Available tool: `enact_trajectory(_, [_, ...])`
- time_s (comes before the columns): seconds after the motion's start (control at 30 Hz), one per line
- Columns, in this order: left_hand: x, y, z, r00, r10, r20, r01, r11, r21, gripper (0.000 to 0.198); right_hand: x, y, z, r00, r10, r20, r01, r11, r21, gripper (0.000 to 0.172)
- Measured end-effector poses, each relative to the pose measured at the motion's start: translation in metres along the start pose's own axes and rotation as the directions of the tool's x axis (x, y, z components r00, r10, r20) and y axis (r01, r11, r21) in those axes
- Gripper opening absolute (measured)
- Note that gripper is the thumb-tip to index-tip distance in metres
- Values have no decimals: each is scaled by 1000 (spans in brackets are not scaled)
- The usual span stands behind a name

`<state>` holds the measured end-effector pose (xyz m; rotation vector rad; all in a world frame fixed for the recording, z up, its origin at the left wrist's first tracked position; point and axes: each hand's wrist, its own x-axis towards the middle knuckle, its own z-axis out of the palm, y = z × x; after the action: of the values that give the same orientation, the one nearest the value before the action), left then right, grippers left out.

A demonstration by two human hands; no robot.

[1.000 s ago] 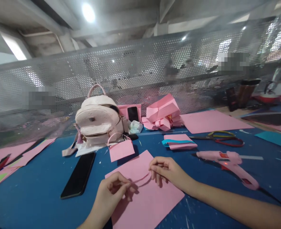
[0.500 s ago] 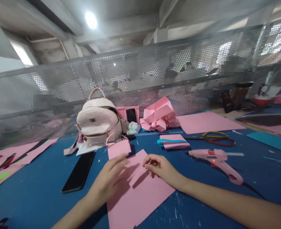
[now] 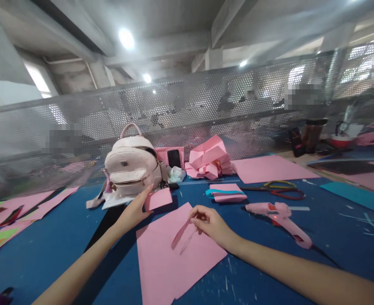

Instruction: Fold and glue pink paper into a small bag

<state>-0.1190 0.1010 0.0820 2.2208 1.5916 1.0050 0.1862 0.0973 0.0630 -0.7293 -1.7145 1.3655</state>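
My right hand (image 3: pixel 209 223) pinches one end of a thin pink paper strip (image 3: pixel 181 234), which hangs down over a pink paper sheet (image 3: pixel 174 258) on the blue table (image 3: pixel 53 237). My left hand (image 3: pixel 135 209) reaches forward with its fingers stretched, and its fingertips touch the small pink paper bag (image 3: pixel 159 198) in front of a pale pink backpack (image 3: pixel 131 167). A black phone (image 3: pixel 106 222) lies partly hidden under my left forearm.
A pink glue gun (image 3: pixel 277 216) lies to the right, scissors (image 3: pixel 280 190) beyond it. Folded pink paper with a teal band (image 3: pixel 226 192), a crumpled pink pile (image 3: pixel 210 159) and a large pink sheet (image 3: pixel 269 167) sit near the perforated metal screen (image 3: pixel 187 110). Paper scraps (image 3: pixel 12 212) lie left.
My left hand let go of the strip and moved forward to the small paper bag. My right hand kept the strip, which now dangles from it.
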Motion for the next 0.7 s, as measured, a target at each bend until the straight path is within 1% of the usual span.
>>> enact_trajectory(0.17, [14, 13, 3, 992, -107, -70, 95, 984, -149, 69, -1, -3, -1, 1000, -1, -15, 1, 1000, 3, 27])
enact_trajectory(0.33, [16, 38, 3, 966, -239, -96, 191, 915, -355, 67, 0, -1, -1, 1000, 0, -24, 0, 1000, 17, 32])
enact_trajectory(0.47, [9, 59, 9, 935, -353, -18, 294, 806, -513, 58, -1, -1, -1, 1000, 2, -26, -1, 999, 37, 36])
enact_trajectory(0.57, [-1, 73, 15, 902, -429, 50, 372, 712, -596, 53, -2, -1, 0, 1000, 6, -27, -4, 999, 50, 38])
enact_trajectory(0.7, [-16, 87, 21, 856, -484, 183, 464, 561, -686, 47, -2, -3, -1, 999, 18, -26, -16, 998, 62, 42])
